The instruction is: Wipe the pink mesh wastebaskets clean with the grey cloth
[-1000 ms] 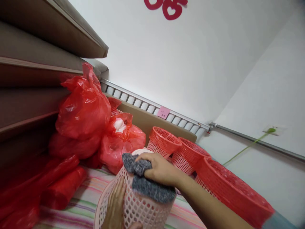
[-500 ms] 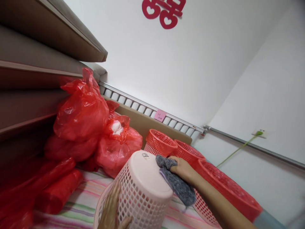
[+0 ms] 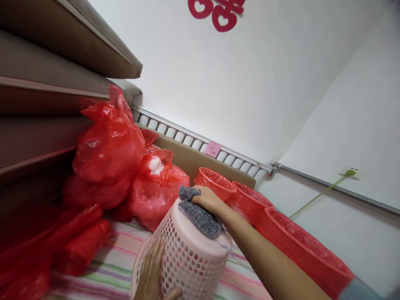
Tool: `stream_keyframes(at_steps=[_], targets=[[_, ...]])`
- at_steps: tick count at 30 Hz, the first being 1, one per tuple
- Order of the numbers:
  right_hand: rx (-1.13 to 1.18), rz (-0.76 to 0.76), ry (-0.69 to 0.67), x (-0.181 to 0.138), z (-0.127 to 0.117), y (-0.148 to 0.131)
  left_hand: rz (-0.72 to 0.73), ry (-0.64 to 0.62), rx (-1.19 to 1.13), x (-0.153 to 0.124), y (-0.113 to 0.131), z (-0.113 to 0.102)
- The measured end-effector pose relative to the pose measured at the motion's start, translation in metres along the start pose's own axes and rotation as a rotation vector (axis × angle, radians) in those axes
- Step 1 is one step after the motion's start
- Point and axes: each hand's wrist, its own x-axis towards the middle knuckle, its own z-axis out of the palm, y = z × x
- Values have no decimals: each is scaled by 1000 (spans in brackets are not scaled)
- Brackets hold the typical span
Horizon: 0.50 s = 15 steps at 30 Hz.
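A pale pink perforated basket (image 3: 184,262) lies upside down and tilted on a striped cloth. My right hand (image 3: 208,199) is closed on a grey fuzzy cloth (image 3: 198,214) and presses it against the basket's upturned bottom. My left hand (image 3: 153,273) lies on the basket's side wall at the lower edge of the view, fingers curved round it and holding it steady.
Three red perforated baskets (image 3: 246,200) stand in a row to the right, along the white wall. Red plastic bags (image 3: 109,146) are heaped on the left beside stacked brown cushions (image 3: 46,83). A striped cloth (image 3: 106,271) covers the surface. A green cable (image 3: 318,193) runs to a wall socket.
My right hand has carried the grey cloth from the basket's right side back up onto its upturned bottom. The basket has tipped slightly; my left hand has stayed on its side.
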Motion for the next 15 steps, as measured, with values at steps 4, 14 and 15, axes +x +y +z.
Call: stream_keyframes(at_steps=[4, 14, 15], targets=[[-61, -167, -266, -24, 0, -28, 11, -17, 4, -1, 4, -2], [-87, 74, -430, -85, -52, 11, 26, -112, -33, -4, -1, 0], [-108, 121, -382, -85, -57, 20, -14, -127, -72, -4, -3, 0]])
